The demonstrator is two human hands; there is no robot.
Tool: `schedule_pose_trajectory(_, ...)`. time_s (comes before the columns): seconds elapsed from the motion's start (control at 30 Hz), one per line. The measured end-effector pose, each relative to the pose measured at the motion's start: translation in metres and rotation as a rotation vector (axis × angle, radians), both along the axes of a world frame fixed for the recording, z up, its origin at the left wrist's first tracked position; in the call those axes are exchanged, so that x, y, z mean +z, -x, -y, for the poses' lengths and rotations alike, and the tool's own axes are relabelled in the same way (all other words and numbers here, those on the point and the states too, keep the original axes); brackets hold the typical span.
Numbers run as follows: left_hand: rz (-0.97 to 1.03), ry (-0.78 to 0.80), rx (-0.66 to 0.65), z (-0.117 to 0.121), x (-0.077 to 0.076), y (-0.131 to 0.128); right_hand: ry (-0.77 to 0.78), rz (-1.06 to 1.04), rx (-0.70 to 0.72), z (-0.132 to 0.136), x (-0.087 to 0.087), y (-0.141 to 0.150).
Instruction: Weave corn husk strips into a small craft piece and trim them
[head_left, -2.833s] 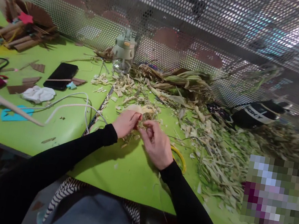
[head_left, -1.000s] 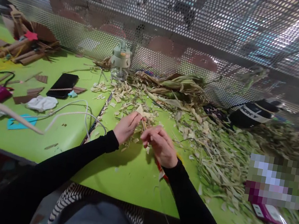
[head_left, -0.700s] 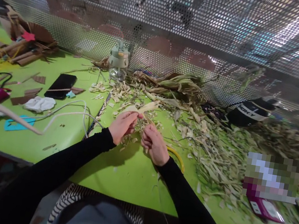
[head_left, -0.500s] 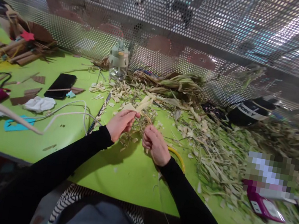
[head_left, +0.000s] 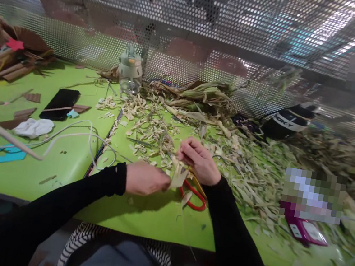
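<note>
My left hand (head_left: 148,179) is closed, its fingertips at the near edge of a pale piece of corn husk (head_left: 178,177); motion blurs them a little. My right hand (head_left: 203,160) pinches the upper end of the same husk, with the fingers curled together. Beneath my right wrist lies a pair of scissors (head_left: 198,206) with a red and yellow handle; the blades are hidden. Small husk scraps (head_left: 153,133) are spread on the green table (head_left: 109,208) beyond both hands.
Behind the scraps lies a bundle of dried husks (head_left: 205,94) beside a bottle (head_left: 129,72). A phone (head_left: 61,104), white cable (head_left: 89,136) and crumpled tissue (head_left: 34,127) are left. At right are shredded strips (head_left: 256,193), a black bottle (head_left: 287,122) and a purple device (head_left: 307,227).
Both hands have come nearer to me and shifted right, and the husk piece now hangs low between them. The scissors' red handle has come into sight. The view has shifted slightly.
</note>
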State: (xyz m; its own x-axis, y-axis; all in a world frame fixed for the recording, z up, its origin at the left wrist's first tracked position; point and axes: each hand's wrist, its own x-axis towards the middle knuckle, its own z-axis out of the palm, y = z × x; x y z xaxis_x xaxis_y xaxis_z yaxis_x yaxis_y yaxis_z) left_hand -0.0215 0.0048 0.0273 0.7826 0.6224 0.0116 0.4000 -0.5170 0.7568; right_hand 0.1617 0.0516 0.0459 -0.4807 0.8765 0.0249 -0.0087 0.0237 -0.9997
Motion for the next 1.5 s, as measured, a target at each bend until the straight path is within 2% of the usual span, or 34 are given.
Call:
schedule_pose_trajectory(0.07,0.234,0.257,-0.174,0.001,0.008,0.006,0.030,0.047,0.070,-0.003,-0.005,-0.002)
schedule_pose_trajectory(0.1,0.381,0.433,-0.188,0.001,0.010,0.009,0.032,0.071,0.074,-0.004,-0.008,-0.002)
schedule_pose_trajectory(0.17,0.784,0.760,-0.036,-0.003,0.013,0.014,0.019,0.123,0.054,-0.007,-0.014,-0.001)
schedule_pose_trajectory(0.2,0.967,0.866,0.074,-0.006,0.014,0.017,0.009,0.149,0.045,-0.008,-0.016,0.000)
schedule_pose_trajectory(0.27,1.277,0.923,0.288,-0.013,0.015,0.020,-0.012,0.202,0.046,-0.011,-0.019,0.001)
schedule_pose_trajectory(0.33,1.442,0.940,0.430,-0.020,0.017,0.024,-0.049,0.263,0.035,-0.014,-0.018,-0.001)
schedule_pose_trajectory(0.43,1.467,0.950,0.481,-0.025,0.023,0.029,-0.105,0.380,-0.009,-0.023,-0.013,-0.013)
schedule_pose_trajectory(0.53,1.523,0.879,0.530,-0.024,0.028,0.033,-0.117,0.527,-0.071,-0.036,-0.008,-0.037)
schedule_pose_trajectory(0.67,1.531,0.875,0.614,-0.025,0.028,0.032,-0.158,0.670,-0.146,-0.046,-0.004,-0.061)
schedule_pose_trajectory(0.73,1.527,0.868,0.613,-0.026,0.026,0.031,-0.252,0.765,-0.223,-0.043,-0.003,-0.059)
schedule_pose_trajectory(0.8,1.512,0.862,0.608,-0.026,0.024,0.029,-0.418,0.823,-0.323,-0.034,-0.003,-0.044)
schedule_pose_trajectory(0.83,1.493,0.865,0.608,-0.026,0.023,0.027,-0.518,0.804,-0.362,-0.028,-0.003,-0.033)
schedule_pose_trajectory(0.87,1.464,0.873,0.607,-0.025,0.021,0.024,-0.572,0.736,-0.318,-0.021,-0.004,-0.021)
schedule_pose_trajectory(0.93,1.386,0.905,0.592,-0.022,0.017,0.017,-0.586,0.580,-0.164,-0.009,-0.008,0.005)
schedule_pose_trajectory(1.0,1.298,0.949,0.563,-0.017,0.013,0.008,-0.622,0.474,-0.077,0.000,-0.013,0.026)
schedule_pose_trajectory(1.07,1.224,0.999,0.525,-0.011,0.009,-0.001,-0.632,0.428,-0.127,0.004,-0.019,0.036)
schedule_pose_trajectory(1.2,1.160,1.054,0.472,-0.002,0.004,-0.012,-0.618,0.381,-0.331,0.005,-0.025,0.034)
schedule_pose_trajectory(1.3,1.164,1.068,0.470,-0.002,0.002,-0.013,-0.635,0.383,-0.258,0.006,-0.021,0.028)
schedule_pose_trajectory(1.4,1.166,1.074,0.494,-0.004,0.001,-0.011,-0.575,0.386,-0.144,0.005,-0.017,0.025)
schedule_pose_trajectory(1.5,1.148,1.078,0.523,-0.007,-0.003,-0.009,-0.498,0.405,-0.139,0.004,-0.020,0.022)
